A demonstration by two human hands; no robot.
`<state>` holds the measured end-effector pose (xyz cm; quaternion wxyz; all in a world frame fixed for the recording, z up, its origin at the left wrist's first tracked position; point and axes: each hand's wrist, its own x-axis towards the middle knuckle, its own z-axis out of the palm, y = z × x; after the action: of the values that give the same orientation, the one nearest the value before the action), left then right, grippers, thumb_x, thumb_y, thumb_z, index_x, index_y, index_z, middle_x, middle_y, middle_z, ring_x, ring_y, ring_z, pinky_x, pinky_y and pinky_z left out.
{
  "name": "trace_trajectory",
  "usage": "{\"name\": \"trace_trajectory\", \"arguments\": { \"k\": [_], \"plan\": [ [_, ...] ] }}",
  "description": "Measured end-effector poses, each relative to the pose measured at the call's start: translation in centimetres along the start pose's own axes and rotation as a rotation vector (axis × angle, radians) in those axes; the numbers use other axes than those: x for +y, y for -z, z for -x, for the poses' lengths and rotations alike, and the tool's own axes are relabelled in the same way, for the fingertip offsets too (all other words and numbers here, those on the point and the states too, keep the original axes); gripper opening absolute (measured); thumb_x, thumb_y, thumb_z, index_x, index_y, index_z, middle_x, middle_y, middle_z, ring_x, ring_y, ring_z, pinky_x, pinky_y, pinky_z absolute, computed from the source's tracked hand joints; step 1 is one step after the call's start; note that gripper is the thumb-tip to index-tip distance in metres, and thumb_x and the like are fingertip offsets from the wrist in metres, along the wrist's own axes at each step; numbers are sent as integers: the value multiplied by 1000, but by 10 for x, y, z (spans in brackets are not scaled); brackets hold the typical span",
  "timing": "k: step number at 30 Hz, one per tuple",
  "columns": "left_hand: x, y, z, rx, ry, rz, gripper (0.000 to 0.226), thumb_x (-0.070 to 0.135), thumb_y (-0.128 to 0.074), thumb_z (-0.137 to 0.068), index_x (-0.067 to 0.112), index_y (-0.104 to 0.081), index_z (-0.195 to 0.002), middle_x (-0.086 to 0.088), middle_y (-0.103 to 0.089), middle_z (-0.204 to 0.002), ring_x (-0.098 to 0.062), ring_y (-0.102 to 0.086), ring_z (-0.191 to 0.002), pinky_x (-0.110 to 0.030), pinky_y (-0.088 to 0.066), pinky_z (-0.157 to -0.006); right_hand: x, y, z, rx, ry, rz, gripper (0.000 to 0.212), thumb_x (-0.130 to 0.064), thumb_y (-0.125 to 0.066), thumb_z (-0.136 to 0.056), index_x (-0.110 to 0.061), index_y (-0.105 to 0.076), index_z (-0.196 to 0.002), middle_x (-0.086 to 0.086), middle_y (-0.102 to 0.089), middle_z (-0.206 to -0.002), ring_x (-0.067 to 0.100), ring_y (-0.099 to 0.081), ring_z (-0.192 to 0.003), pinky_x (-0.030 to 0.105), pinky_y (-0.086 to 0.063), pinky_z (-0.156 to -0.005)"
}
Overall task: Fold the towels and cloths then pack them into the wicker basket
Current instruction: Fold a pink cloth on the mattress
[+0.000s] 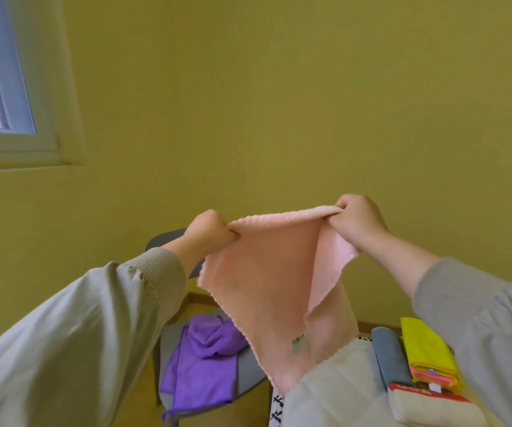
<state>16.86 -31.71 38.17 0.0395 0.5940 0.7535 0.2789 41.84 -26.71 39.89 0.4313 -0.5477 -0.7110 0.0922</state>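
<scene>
A pink towel (pixel 267 291) hangs in the air in front of me, stretched along its top edge. My left hand (pixel 208 231) pinches its left top corner. My right hand (pixel 356 220) pinches the right top corner, where a flap of the towel is folded over. A small barcode label shows near the towel's lower tip. A wicker basket is not in view.
A crumpled purple cloth (pixel 205 359) lies on a grey chair (pixel 248 374) below left. At the lower right lie a white cloth (pixel 341 383), a folded grey cloth (pixel 391 355), a yellow cloth (pixel 427 349) and a cream and red cloth (pixel 433 405). A yellow wall stands behind.
</scene>
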Motion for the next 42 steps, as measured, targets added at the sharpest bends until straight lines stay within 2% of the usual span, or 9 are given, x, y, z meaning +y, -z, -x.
{"name": "trace_trajectory", "arguments": {
  "k": [4,8,15,23,28,31,35,39,42],
  "plan": [
    [-19,-2,-1,56,90,13,34,23,-51,-90,11,-44,-59,-1,-45,-59,-18,-40,-53,-24,-29,-45,5,0,2,-95,-54,138,27,-8,-52,-77,-13,-42,-53,6,-37,-51,22,-35,-52,27,-22,-46],
    [-32,-5,0,164,114,95,31,21,-44,-93,9,-52,-66,-5,-54,-63,-22,-49,-57,-25,-34,-46,12,3,3,-258,-130,210,14,-2,-57,-75,-11,-56,-66,6,-46,-61,20,-44,-64,23,-28,-48],
    [-27,-19,-1,75,142,365,41,36,-47,-97,5,-61,-75,-6,-55,-66,-23,-51,-60,-27,-36,-53,17,-4,12,-438,-357,-525,26,6,-55,-85,-11,-51,-66,6,-52,-67,16,-48,-62,25,-38,-55],
    [-43,-33,6,60,87,174,40,19,-61,-87,15,-36,-56,-2,-35,-53,-21,-35,-50,-24,-30,-48,42,-13,5,1,-348,-423,18,-8,-66,-82,-13,-54,-70,5,-53,-74,18,-48,-74,24,-33,-54],
    [-57,-49,8,75,214,200,30,7,-48,-86,10,-47,-55,-4,-42,-56,-23,-38,-55,-24,-28,-48,46,-17,8,176,-368,-521,9,-9,-66,-83,-13,-59,-78,1,-44,-66,16,-42,-70,27,-33,-52],
    [-62,-58,9,120,322,389,34,13,-50,-89,11,-49,-55,-3,-42,-56,-24,-41,-57,-25,-35,-55,49,-19,10,185,-433,-515,27,-1,-62,-85,-3,-65,-112,5,-63,-97,19,-58,-90,31,-47,-71],
    [-60,-64,10,157,367,665,30,10,-47,-81,15,-41,-52,-7,-40,-56,-22,-40,-65,-29,-37,-63,61,-22,10,201,-470,-439,38,6,-54,-84,-3,-61,-121,11,-60,-124,22,-58,-98,25,-44,-77],
    [-55,-66,7,234,347,779,29,15,-48,-87,14,-46,-58,-8,-41,-56,-22,-41,-63,-28,-40,-61,67,-22,11,231,-474,-412,18,-2,-61,-84,9,-64,-99,10,-68,-99,15,-51,-78,27,-42,-66],
    [-49,-63,6,289,331,824,23,10,-43,-88,15,-60,-74,-2,-54,-67,-19,-48,-63,-26,-41,-59,67,-19,9,236,-443,-390,20,-10,-60,-89,-8,-54,-70,2,-43,-63,18,-35,-59,25,-28,-52]
  ]
}}
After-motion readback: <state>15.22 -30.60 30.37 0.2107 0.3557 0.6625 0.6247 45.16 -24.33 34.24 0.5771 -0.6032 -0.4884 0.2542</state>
